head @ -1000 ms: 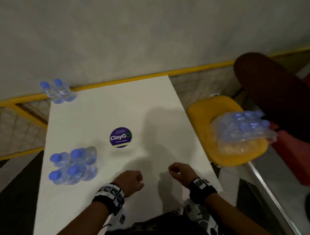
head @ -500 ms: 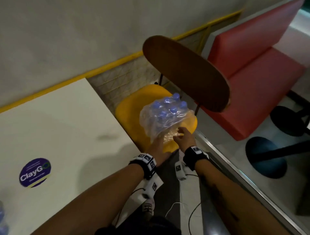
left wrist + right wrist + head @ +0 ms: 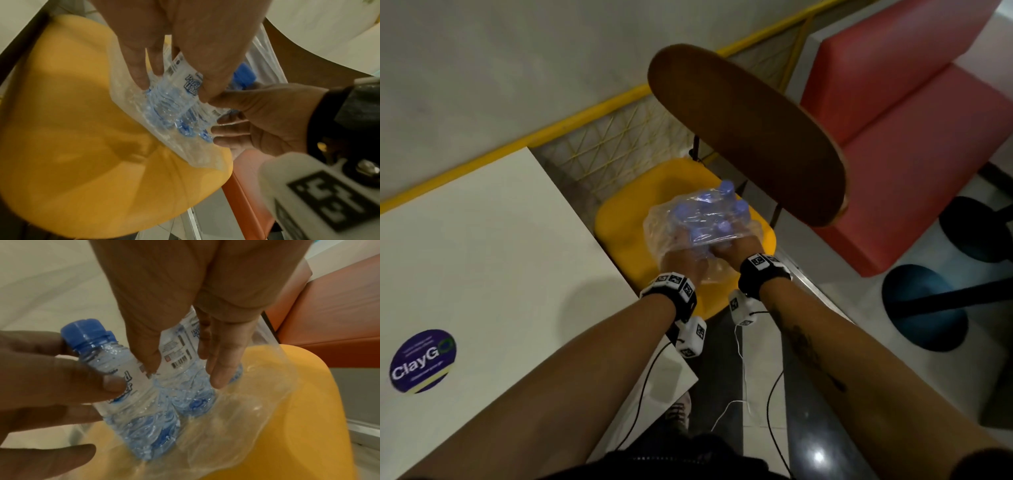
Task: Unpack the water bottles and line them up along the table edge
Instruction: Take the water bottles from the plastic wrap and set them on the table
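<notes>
A pack of small clear water bottles (image 3: pixel 709 212) with blue caps lies in loose clear plastic wrap (image 3: pixel 657 222) on a yellow chair seat (image 3: pixel 626 226), right of the white table (image 3: pixel 482 257). Both hands reach into the wrap. My left hand (image 3: pixel 683 251) grips one blue-capped bottle (image 3: pixel 115 369) near its neck and label. My right hand (image 3: pixel 734 245) holds a second bottle (image 3: pixel 180 350) between thumb and fingers. In the left wrist view the left hand (image 3: pixel 174 84) pinches the bottle (image 3: pixel 174 104) while the right hand (image 3: pixel 257 116) comes in from the right. The other bottles are blurred behind the wrap.
The chair's brown backrest (image 3: pixel 750 137) stands just behind the pack. A red bench (image 3: pixel 911 137) and dark round stool bases (image 3: pixel 924 308) lie to the right. The table carries a round purple sticker (image 3: pixel 422 361). A yellow rail (image 3: pixel 585 113) runs along the wall.
The view swung from the table to the chair. Both hands left the table's front edge, reached the pack, and now hold bottles inside the wrap.
</notes>
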